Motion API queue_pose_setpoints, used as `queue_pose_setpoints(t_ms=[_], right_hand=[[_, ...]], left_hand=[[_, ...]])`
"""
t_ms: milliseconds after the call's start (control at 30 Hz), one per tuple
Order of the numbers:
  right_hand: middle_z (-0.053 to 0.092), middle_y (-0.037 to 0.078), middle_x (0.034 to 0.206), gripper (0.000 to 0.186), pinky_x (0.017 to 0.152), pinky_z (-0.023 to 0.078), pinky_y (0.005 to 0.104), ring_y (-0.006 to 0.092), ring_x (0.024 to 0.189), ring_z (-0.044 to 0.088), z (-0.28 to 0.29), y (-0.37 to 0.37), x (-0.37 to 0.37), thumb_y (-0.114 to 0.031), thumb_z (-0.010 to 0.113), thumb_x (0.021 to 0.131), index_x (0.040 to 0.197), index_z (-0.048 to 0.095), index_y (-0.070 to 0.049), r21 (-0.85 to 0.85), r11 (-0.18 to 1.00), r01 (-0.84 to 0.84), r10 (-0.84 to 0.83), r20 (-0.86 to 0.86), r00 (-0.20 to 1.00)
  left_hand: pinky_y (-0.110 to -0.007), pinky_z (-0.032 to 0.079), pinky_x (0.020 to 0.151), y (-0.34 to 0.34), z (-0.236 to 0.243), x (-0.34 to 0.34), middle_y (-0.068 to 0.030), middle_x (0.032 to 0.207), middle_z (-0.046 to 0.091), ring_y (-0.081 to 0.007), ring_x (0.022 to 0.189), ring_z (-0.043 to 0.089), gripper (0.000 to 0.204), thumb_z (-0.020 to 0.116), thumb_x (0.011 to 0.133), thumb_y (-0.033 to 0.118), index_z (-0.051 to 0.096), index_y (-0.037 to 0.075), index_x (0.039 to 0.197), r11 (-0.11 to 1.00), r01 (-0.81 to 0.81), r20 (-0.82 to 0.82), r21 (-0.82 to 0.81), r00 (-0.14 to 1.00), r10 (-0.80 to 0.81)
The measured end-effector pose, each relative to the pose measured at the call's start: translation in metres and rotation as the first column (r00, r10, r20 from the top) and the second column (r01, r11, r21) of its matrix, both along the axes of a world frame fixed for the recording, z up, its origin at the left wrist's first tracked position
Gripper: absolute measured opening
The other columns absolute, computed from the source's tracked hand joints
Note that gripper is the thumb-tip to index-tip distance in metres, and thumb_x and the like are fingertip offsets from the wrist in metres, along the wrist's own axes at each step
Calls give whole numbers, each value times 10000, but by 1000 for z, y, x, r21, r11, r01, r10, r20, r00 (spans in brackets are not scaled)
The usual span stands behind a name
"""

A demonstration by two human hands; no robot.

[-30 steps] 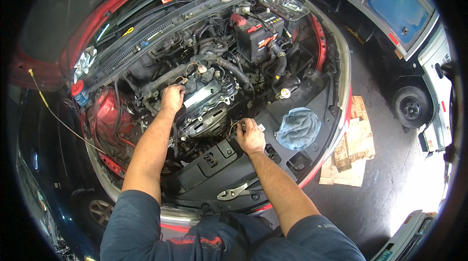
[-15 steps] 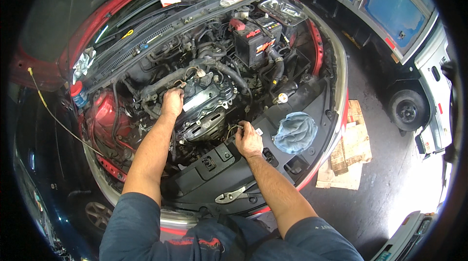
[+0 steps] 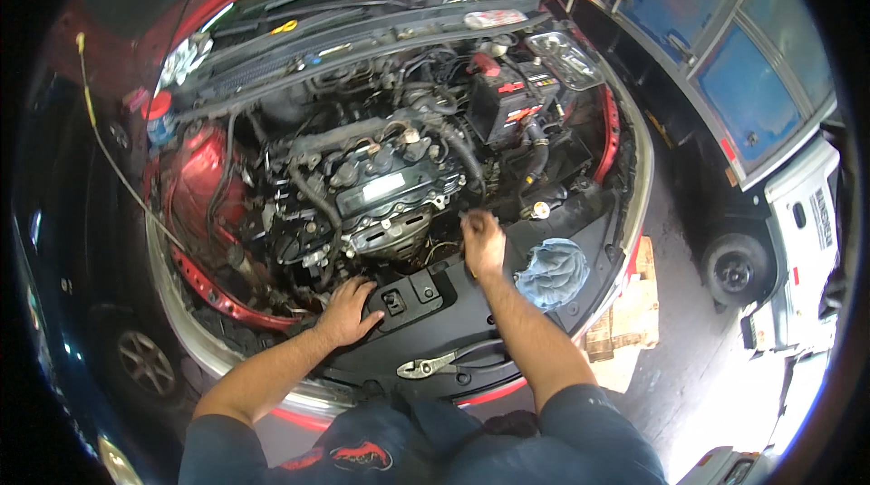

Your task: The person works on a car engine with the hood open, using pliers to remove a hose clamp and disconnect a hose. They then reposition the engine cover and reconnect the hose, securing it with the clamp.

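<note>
My left hand (image 3: 348, 313) lies with its fingers apart on the edge of the black plastic cover (image 3: 489, 317) at the front of the engine bay. Beyond it sits the engine (image 3: 385, 190), a pale label on its top. My right hand (image 3: 482, 242) is curled closed over the gap between the engine and the cover; its fingertips are blurred and what they hold cannot be made out. Thin wires (image 3: 437, 251) show to the left of it. A crumpled blue cloth (image 3: 551, 273) rests on the cover to its right. Slip-joint pliers (image 3: 449, 363) lie nearer me on that cover.
At the back right stand a black battery (image 3: 500, 111) and a metal tray (image 3: 566, 61). A red-capped bottle (image 3: 159, 119) is at the far left, below a prop rod (image 3: 109, 151). Flattened cardboard (image 3: 625, 317) lies on the floor, and a truck (image 3: 725, 59) is parked beyond.
My left hand has left the top of the engine and come down to the front cover, opening its fingers. My right hand has shifted slightly, staying closed. The view has tilted a little.
</note>
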State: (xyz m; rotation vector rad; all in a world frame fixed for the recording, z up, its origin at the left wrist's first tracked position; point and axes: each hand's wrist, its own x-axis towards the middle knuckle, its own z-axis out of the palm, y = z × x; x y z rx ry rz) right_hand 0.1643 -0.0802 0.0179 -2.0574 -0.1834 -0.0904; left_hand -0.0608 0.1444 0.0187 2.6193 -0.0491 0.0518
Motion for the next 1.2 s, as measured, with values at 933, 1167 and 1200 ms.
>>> queue_pose_setpoints(t_ms=[933,1167,1200], right_hand=[[715,205,965,236,860,544,462,383,958,685,53,135,146,-257,675,891,1018,734,-67,-636,770,-51,201,165,966],[707,169,1110,332,904,549,429,334,1053,679,68,147,137,-371,650,924,1080,721,-86,-674,737,-56,81,6,997],[705,189,1089,326,902,543,446,351,1044,676,69,146,138,-362,645,924,1072,726,-83,-696,715,-67,103,11,995]], left_hand=[[-466,433,1027,0,-30,-18,-178,1235,580,-357,1178,555,552,621,915,403,507,61,1332,976,-216,-109,-31,971,212],[-467,442,1013,-1,-31,-20,-177,1228,591,-362,1165,565,557,631,903,409,528,54,1319,974,-220,-87,-56,973,215],[-466,442,1012,0,-30,-19,-178,1228,592,-362,1164,566,555,630,904,410,530,53,1317,974,-221,-95,-57,972,215]])
